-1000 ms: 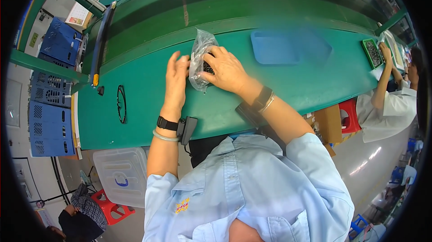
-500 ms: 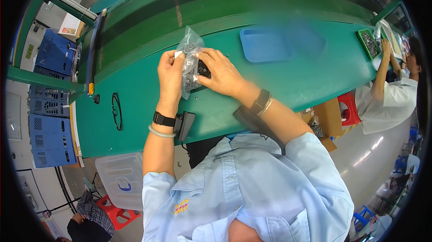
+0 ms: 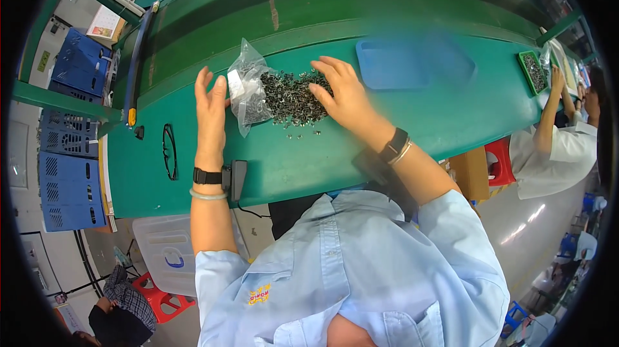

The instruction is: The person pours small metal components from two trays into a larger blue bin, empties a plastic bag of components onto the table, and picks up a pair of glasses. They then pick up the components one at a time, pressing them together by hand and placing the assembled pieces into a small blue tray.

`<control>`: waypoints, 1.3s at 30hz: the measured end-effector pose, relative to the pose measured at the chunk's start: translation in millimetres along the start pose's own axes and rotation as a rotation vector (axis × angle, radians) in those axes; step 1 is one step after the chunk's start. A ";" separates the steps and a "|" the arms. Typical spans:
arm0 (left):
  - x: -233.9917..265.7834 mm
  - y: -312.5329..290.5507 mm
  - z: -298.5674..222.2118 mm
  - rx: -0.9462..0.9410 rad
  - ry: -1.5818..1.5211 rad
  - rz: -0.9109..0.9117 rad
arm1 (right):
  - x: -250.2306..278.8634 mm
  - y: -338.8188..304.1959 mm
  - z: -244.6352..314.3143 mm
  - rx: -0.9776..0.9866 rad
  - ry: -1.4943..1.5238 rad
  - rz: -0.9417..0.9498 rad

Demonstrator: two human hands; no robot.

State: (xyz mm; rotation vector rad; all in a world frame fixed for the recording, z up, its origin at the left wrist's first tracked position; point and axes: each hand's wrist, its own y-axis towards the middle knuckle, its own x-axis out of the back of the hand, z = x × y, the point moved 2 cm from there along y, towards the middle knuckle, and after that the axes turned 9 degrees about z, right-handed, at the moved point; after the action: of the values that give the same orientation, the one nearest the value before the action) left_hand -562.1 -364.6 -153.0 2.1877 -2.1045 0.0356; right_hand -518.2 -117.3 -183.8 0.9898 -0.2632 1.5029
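A heap of small dark metal parts [image 3: 290,99] lies on the green table, with a few strays in front of it. At its left side is a clear plastic bag [image 3: 248,99] with a white label, its mouth toward the heap and some parts still inside. My left hand [image 3: 211,103] is just left of the bag, fingers apart, holding nothing. Over the heap's right edge my right hand [image 3: 345,92] is spread, thumb and fingertips close to the parts; whether it touches them I cannot tell.
A blue tray [image 3: 390,66] sits beyond my right hand. Black-framed glasses [image 3: 169,152] lie at the left on the green table [image 3: 284,176]. At the far right, a co-worker [image 3: 551,131] sits by a green bin of parts [image 3: 533,73]. A green conveyor [image 3: 213,37] runs behind.
My hands have moved apart, the left letting go of the bag. The bag has shifted left, and parts that were mostly hidden now lie spread in a heap on the table.
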 end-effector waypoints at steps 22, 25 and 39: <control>19.0 -16.9 10.5 -0.328 0.601 0.076 | -70.9 106.0 36.4 -0.182 0.162 0.400; 25.9 -10.5 12.5 -0.327 0.763 0.037 | -72.2 107.9 44.6 -0.166 0.311 0.374; 41.0 19.2 31.1 -0.187 0.689 0.074 | -78.9 120.8 47.1 -0.217 0.279 0.363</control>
State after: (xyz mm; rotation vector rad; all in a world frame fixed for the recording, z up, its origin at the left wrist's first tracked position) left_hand -581.3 -409.0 -179.0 1.6595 -1.7041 0.4979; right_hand -616.8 -231.1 -164.8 0.5695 -0.4108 1.8746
